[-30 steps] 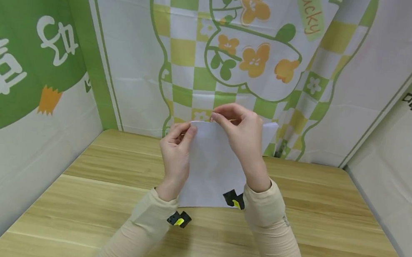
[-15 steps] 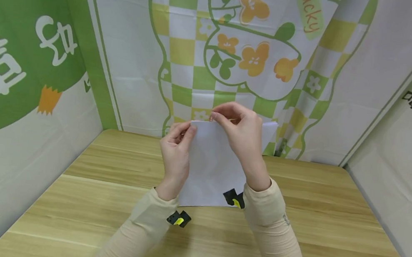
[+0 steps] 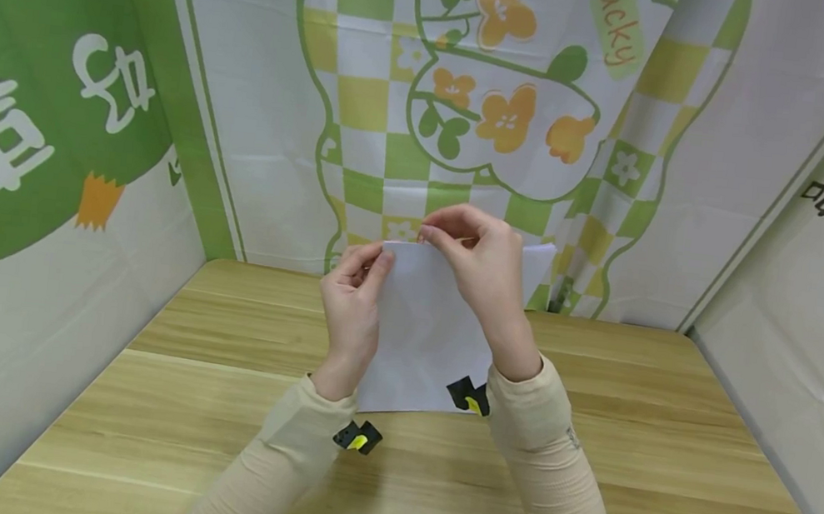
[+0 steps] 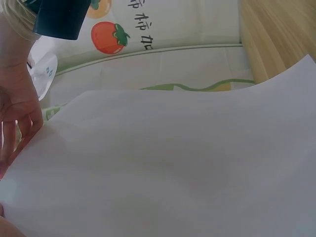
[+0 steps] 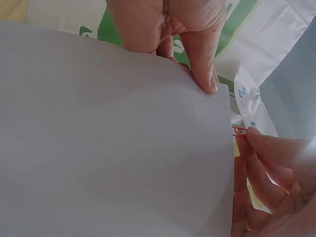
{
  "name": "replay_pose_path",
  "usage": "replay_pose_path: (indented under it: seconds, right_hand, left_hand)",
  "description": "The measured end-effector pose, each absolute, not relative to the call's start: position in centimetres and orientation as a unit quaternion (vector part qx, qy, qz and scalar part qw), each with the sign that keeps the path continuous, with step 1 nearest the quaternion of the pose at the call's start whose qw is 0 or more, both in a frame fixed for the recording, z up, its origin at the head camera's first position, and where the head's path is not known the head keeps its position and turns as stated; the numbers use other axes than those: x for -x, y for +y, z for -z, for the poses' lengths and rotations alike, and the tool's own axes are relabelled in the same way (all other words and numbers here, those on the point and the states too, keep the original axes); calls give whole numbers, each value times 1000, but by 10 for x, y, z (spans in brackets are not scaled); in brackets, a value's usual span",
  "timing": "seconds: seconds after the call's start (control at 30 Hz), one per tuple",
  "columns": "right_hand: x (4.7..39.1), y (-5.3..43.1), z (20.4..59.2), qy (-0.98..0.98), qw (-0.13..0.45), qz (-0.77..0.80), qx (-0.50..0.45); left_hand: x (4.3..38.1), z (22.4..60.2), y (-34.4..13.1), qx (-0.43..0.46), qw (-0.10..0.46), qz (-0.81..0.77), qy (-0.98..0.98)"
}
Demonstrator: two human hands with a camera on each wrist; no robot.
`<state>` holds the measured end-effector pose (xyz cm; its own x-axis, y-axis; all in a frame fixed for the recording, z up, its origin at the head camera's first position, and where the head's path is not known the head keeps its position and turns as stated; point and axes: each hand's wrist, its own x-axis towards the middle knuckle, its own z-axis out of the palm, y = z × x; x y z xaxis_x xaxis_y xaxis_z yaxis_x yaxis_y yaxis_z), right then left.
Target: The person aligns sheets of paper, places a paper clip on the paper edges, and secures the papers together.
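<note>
One left hand, pinching paper's ten o'clock corner; one right hand, pinching red clip at eleven, seemingly not fully on.

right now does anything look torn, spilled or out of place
Nothing looks torn or spilled. Only the white paper looks odd, its edge bowed rather than straight in the left wrist view, perhaps from being held.

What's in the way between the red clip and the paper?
Nothing I can see. The right hand pinches the red clip at the edge of the paper; the left hand holds its corner, to one side. I can't tell if the clip's on.
</note>
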<state>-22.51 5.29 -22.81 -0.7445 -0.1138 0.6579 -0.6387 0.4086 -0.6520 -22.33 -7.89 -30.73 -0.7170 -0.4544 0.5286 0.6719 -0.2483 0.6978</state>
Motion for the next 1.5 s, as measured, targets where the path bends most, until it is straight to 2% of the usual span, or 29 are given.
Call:
replay_pose_path:
  seconds: [1.5]
  right_hand:
    - [227, 61, 228, -804, 211, -504, -236]
  left_hand:
    - [223, 307, -77, 102, 350, 786, -499]
